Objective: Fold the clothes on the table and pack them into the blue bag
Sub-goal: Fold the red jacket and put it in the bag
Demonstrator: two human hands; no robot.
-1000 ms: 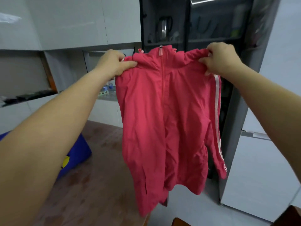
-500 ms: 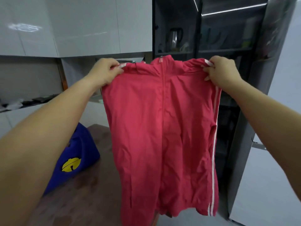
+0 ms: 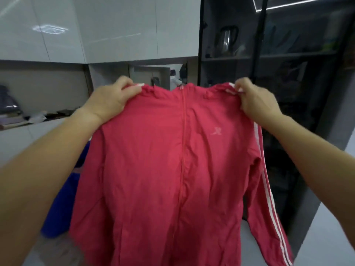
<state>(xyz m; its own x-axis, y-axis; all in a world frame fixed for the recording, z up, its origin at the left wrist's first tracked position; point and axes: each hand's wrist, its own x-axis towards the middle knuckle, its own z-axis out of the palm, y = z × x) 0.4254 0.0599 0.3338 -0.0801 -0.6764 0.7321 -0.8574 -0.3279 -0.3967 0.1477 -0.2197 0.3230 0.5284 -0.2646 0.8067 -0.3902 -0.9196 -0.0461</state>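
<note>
Hanging in the air in front of the person, the pink-red jacket (image 3: 153, 169) is spread wide with its front toward the camera, held up by both shoulders. The left hand (image 3: 113, 98) grips the shoulder on its side, fingers curled over the top edge and the cloth bunched beneath them. The right hand (image 3: 257, 100) pinches the other shoulder, fingers closed round the fabric just where the white stripes (image 3: 269, 196) begin. Those stripes run down the outside of the sleeve that dangles below the right forearm. The zip (image 3: 182, 131) is closed and runs straight down the middle, and a pale logo (image 3: 216, 130) sits on the chest beside it. The collar dips between the two hands. The hem falls past the lower edge of the view. The blue bag (image 3: 59, 214) shows low on the left, partly hidden behind the jacket and the left forearm, and blurred. Behind stand glossy white wall cupboards (image 3: 115, 29) and a dark glass-fronted cabinet (image 3: 288, 64) with a kettle (image 3: 228, 42) on a shelf.
</note>
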